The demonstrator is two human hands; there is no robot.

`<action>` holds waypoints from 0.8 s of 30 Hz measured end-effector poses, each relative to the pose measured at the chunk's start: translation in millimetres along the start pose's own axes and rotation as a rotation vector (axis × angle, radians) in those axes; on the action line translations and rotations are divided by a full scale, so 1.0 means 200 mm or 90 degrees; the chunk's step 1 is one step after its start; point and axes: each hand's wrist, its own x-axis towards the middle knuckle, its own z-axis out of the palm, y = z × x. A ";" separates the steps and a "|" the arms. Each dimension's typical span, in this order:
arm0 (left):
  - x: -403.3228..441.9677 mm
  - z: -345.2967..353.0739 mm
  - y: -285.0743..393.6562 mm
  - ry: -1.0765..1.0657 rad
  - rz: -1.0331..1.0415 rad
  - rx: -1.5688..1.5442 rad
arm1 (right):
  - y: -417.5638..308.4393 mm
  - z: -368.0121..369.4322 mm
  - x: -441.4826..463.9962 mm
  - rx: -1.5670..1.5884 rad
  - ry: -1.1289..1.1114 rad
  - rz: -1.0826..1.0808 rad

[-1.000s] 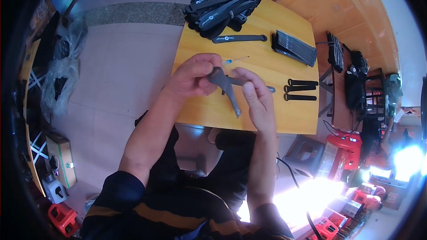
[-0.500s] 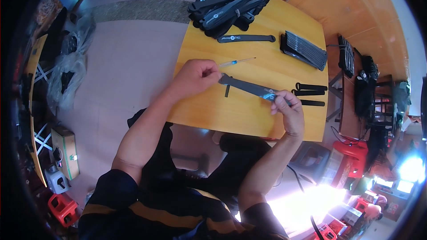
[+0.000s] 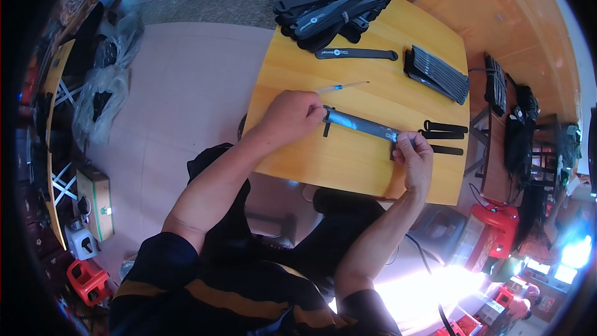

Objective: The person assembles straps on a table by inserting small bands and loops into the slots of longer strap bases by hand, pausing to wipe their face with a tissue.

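Observation:
A dark grey strap (image 3: 360, 126) with a small white logo is stretched between my hands, just above the table, with a shiny highlight along it. My left hand (image 3: 293, 115) pinches its left end. The fingers of my right hand (image 3: 415, 157) are closed on the other end, near the logo. Below the strap, a short black strip (image 3: 327, 128) shows by my left fingers. Beyond my left hand lies a thin screwdriver (image 3: 341, 87) with a clear and blue handle. Short black straps with looped ends (image 3: 445, 127) rest right of my right hand.
The yellow table (image 3: 292, 165) carries a large heap of logo straps (image 3: 339, 6) at the back. One single strap (image 3: 357, 54) lies before the heap. A neat stack of straps (image 3: 438, 74) sits at the right. A red stool (image 3: 494, 227) stands beyond the right edge.
The strap stays held at both ends but has turned, now catching light along its left half. The whole view has shifted slightly, with the table appearing further right.

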 end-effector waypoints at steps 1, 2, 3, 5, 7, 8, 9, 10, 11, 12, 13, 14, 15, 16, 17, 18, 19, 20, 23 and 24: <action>0.00 0.00 0.00 -0.003 -0.013 0.024 | 0.01 0.00 0.00 -0.014 0.013 -0.001; 0.00 0.00 0.01 -0.006 -0.025 0.047 | 0.01 0.00 0.00 -0.014 0.013 -0.001; 0.00 0.01 0.01 -0.006 -0.025 0.047 | 0.01 0.00 0.01 -0.026 0.013 -0.001; 0.00 0.01 0.00 -0.006 -0.037 0.083 | 0.01 0.00 0.01 -0.037 0.013 0.000; 0.00 0.00 0.02 -0.017 -0.049 0.108 | 0.01 0.00 0.01 -0.037 0.005 0.006; 0.00 0.00 0.03 -0.028 -0.062 0.132 | 0.02 0.01 0.01 -0.036 0.004 0.007; 0.00 0.00 0.02 -0.029 -0.063 0.133 | 0.01 0.01 0.00 -0.035 0.004 0.005; 0.00 0.00 0.01 -0.020 -0.052 0.143 | 0.01 0.01 0.00 -0.033 0.003 0.004; 0.01 0.01 0.00 -0.011 -0.041 0.153 | 0.01 0.01 0.00 -0.033 0.003 0.005; 0.01 0.01 -0.01 -0.011 -0.042 0.154 | 0.01 0.01 0.00 -0.027 0.000 0.005; 0.01 0.02 -0.02 -0.004 -0.038 0.151 | 0.01 0.01 0.00 -0.022 -0.003 0.005; 0.02 0.02 -0.03 0.003 -0.034 0.148 | 0.01 0.00 0.01 -0.022 -0.004 0.006; 0.02 0.02 -0.02 0.003 -0.035 0.148 | 0.02 0.00 0.01 -0.019 -0.003 0.004; 0.02 0.01 0.00 -0.008 -0.050 0.144 | 0.02 0.00 0.01 -0.015 -0.004 0.002; 0.03 0.00 0.01 -0.019 -0.066 0.139 | 0.02 0.00 0.01 -0.015 -0.006 0.004; 0.03 0.01 0.00 -0.018 -0.069 0.140 | 0.02 0.00 0.02 -0.019 -0.004 0.007; 0.03 0.02 -0.01 -0.011 -0.060 0.153 | 0.02 0.00 0.02 -0.024 -0.002 0.010; 0.03 0.02 -0.02 -0.004 -0.051 0.167 | 0.02 0.00 0.02 -0.025 -0.005 0.011; 0.03 0.03 -0.02 0.011 -0.044 0.176 | 0.02 0.01 0.02 -0.034 0.002 0.013; 0.03 0.04 -0.02 0.012 -0.046 0.176 | 0.02 0.01 0.03 -0.044 0.008 0.015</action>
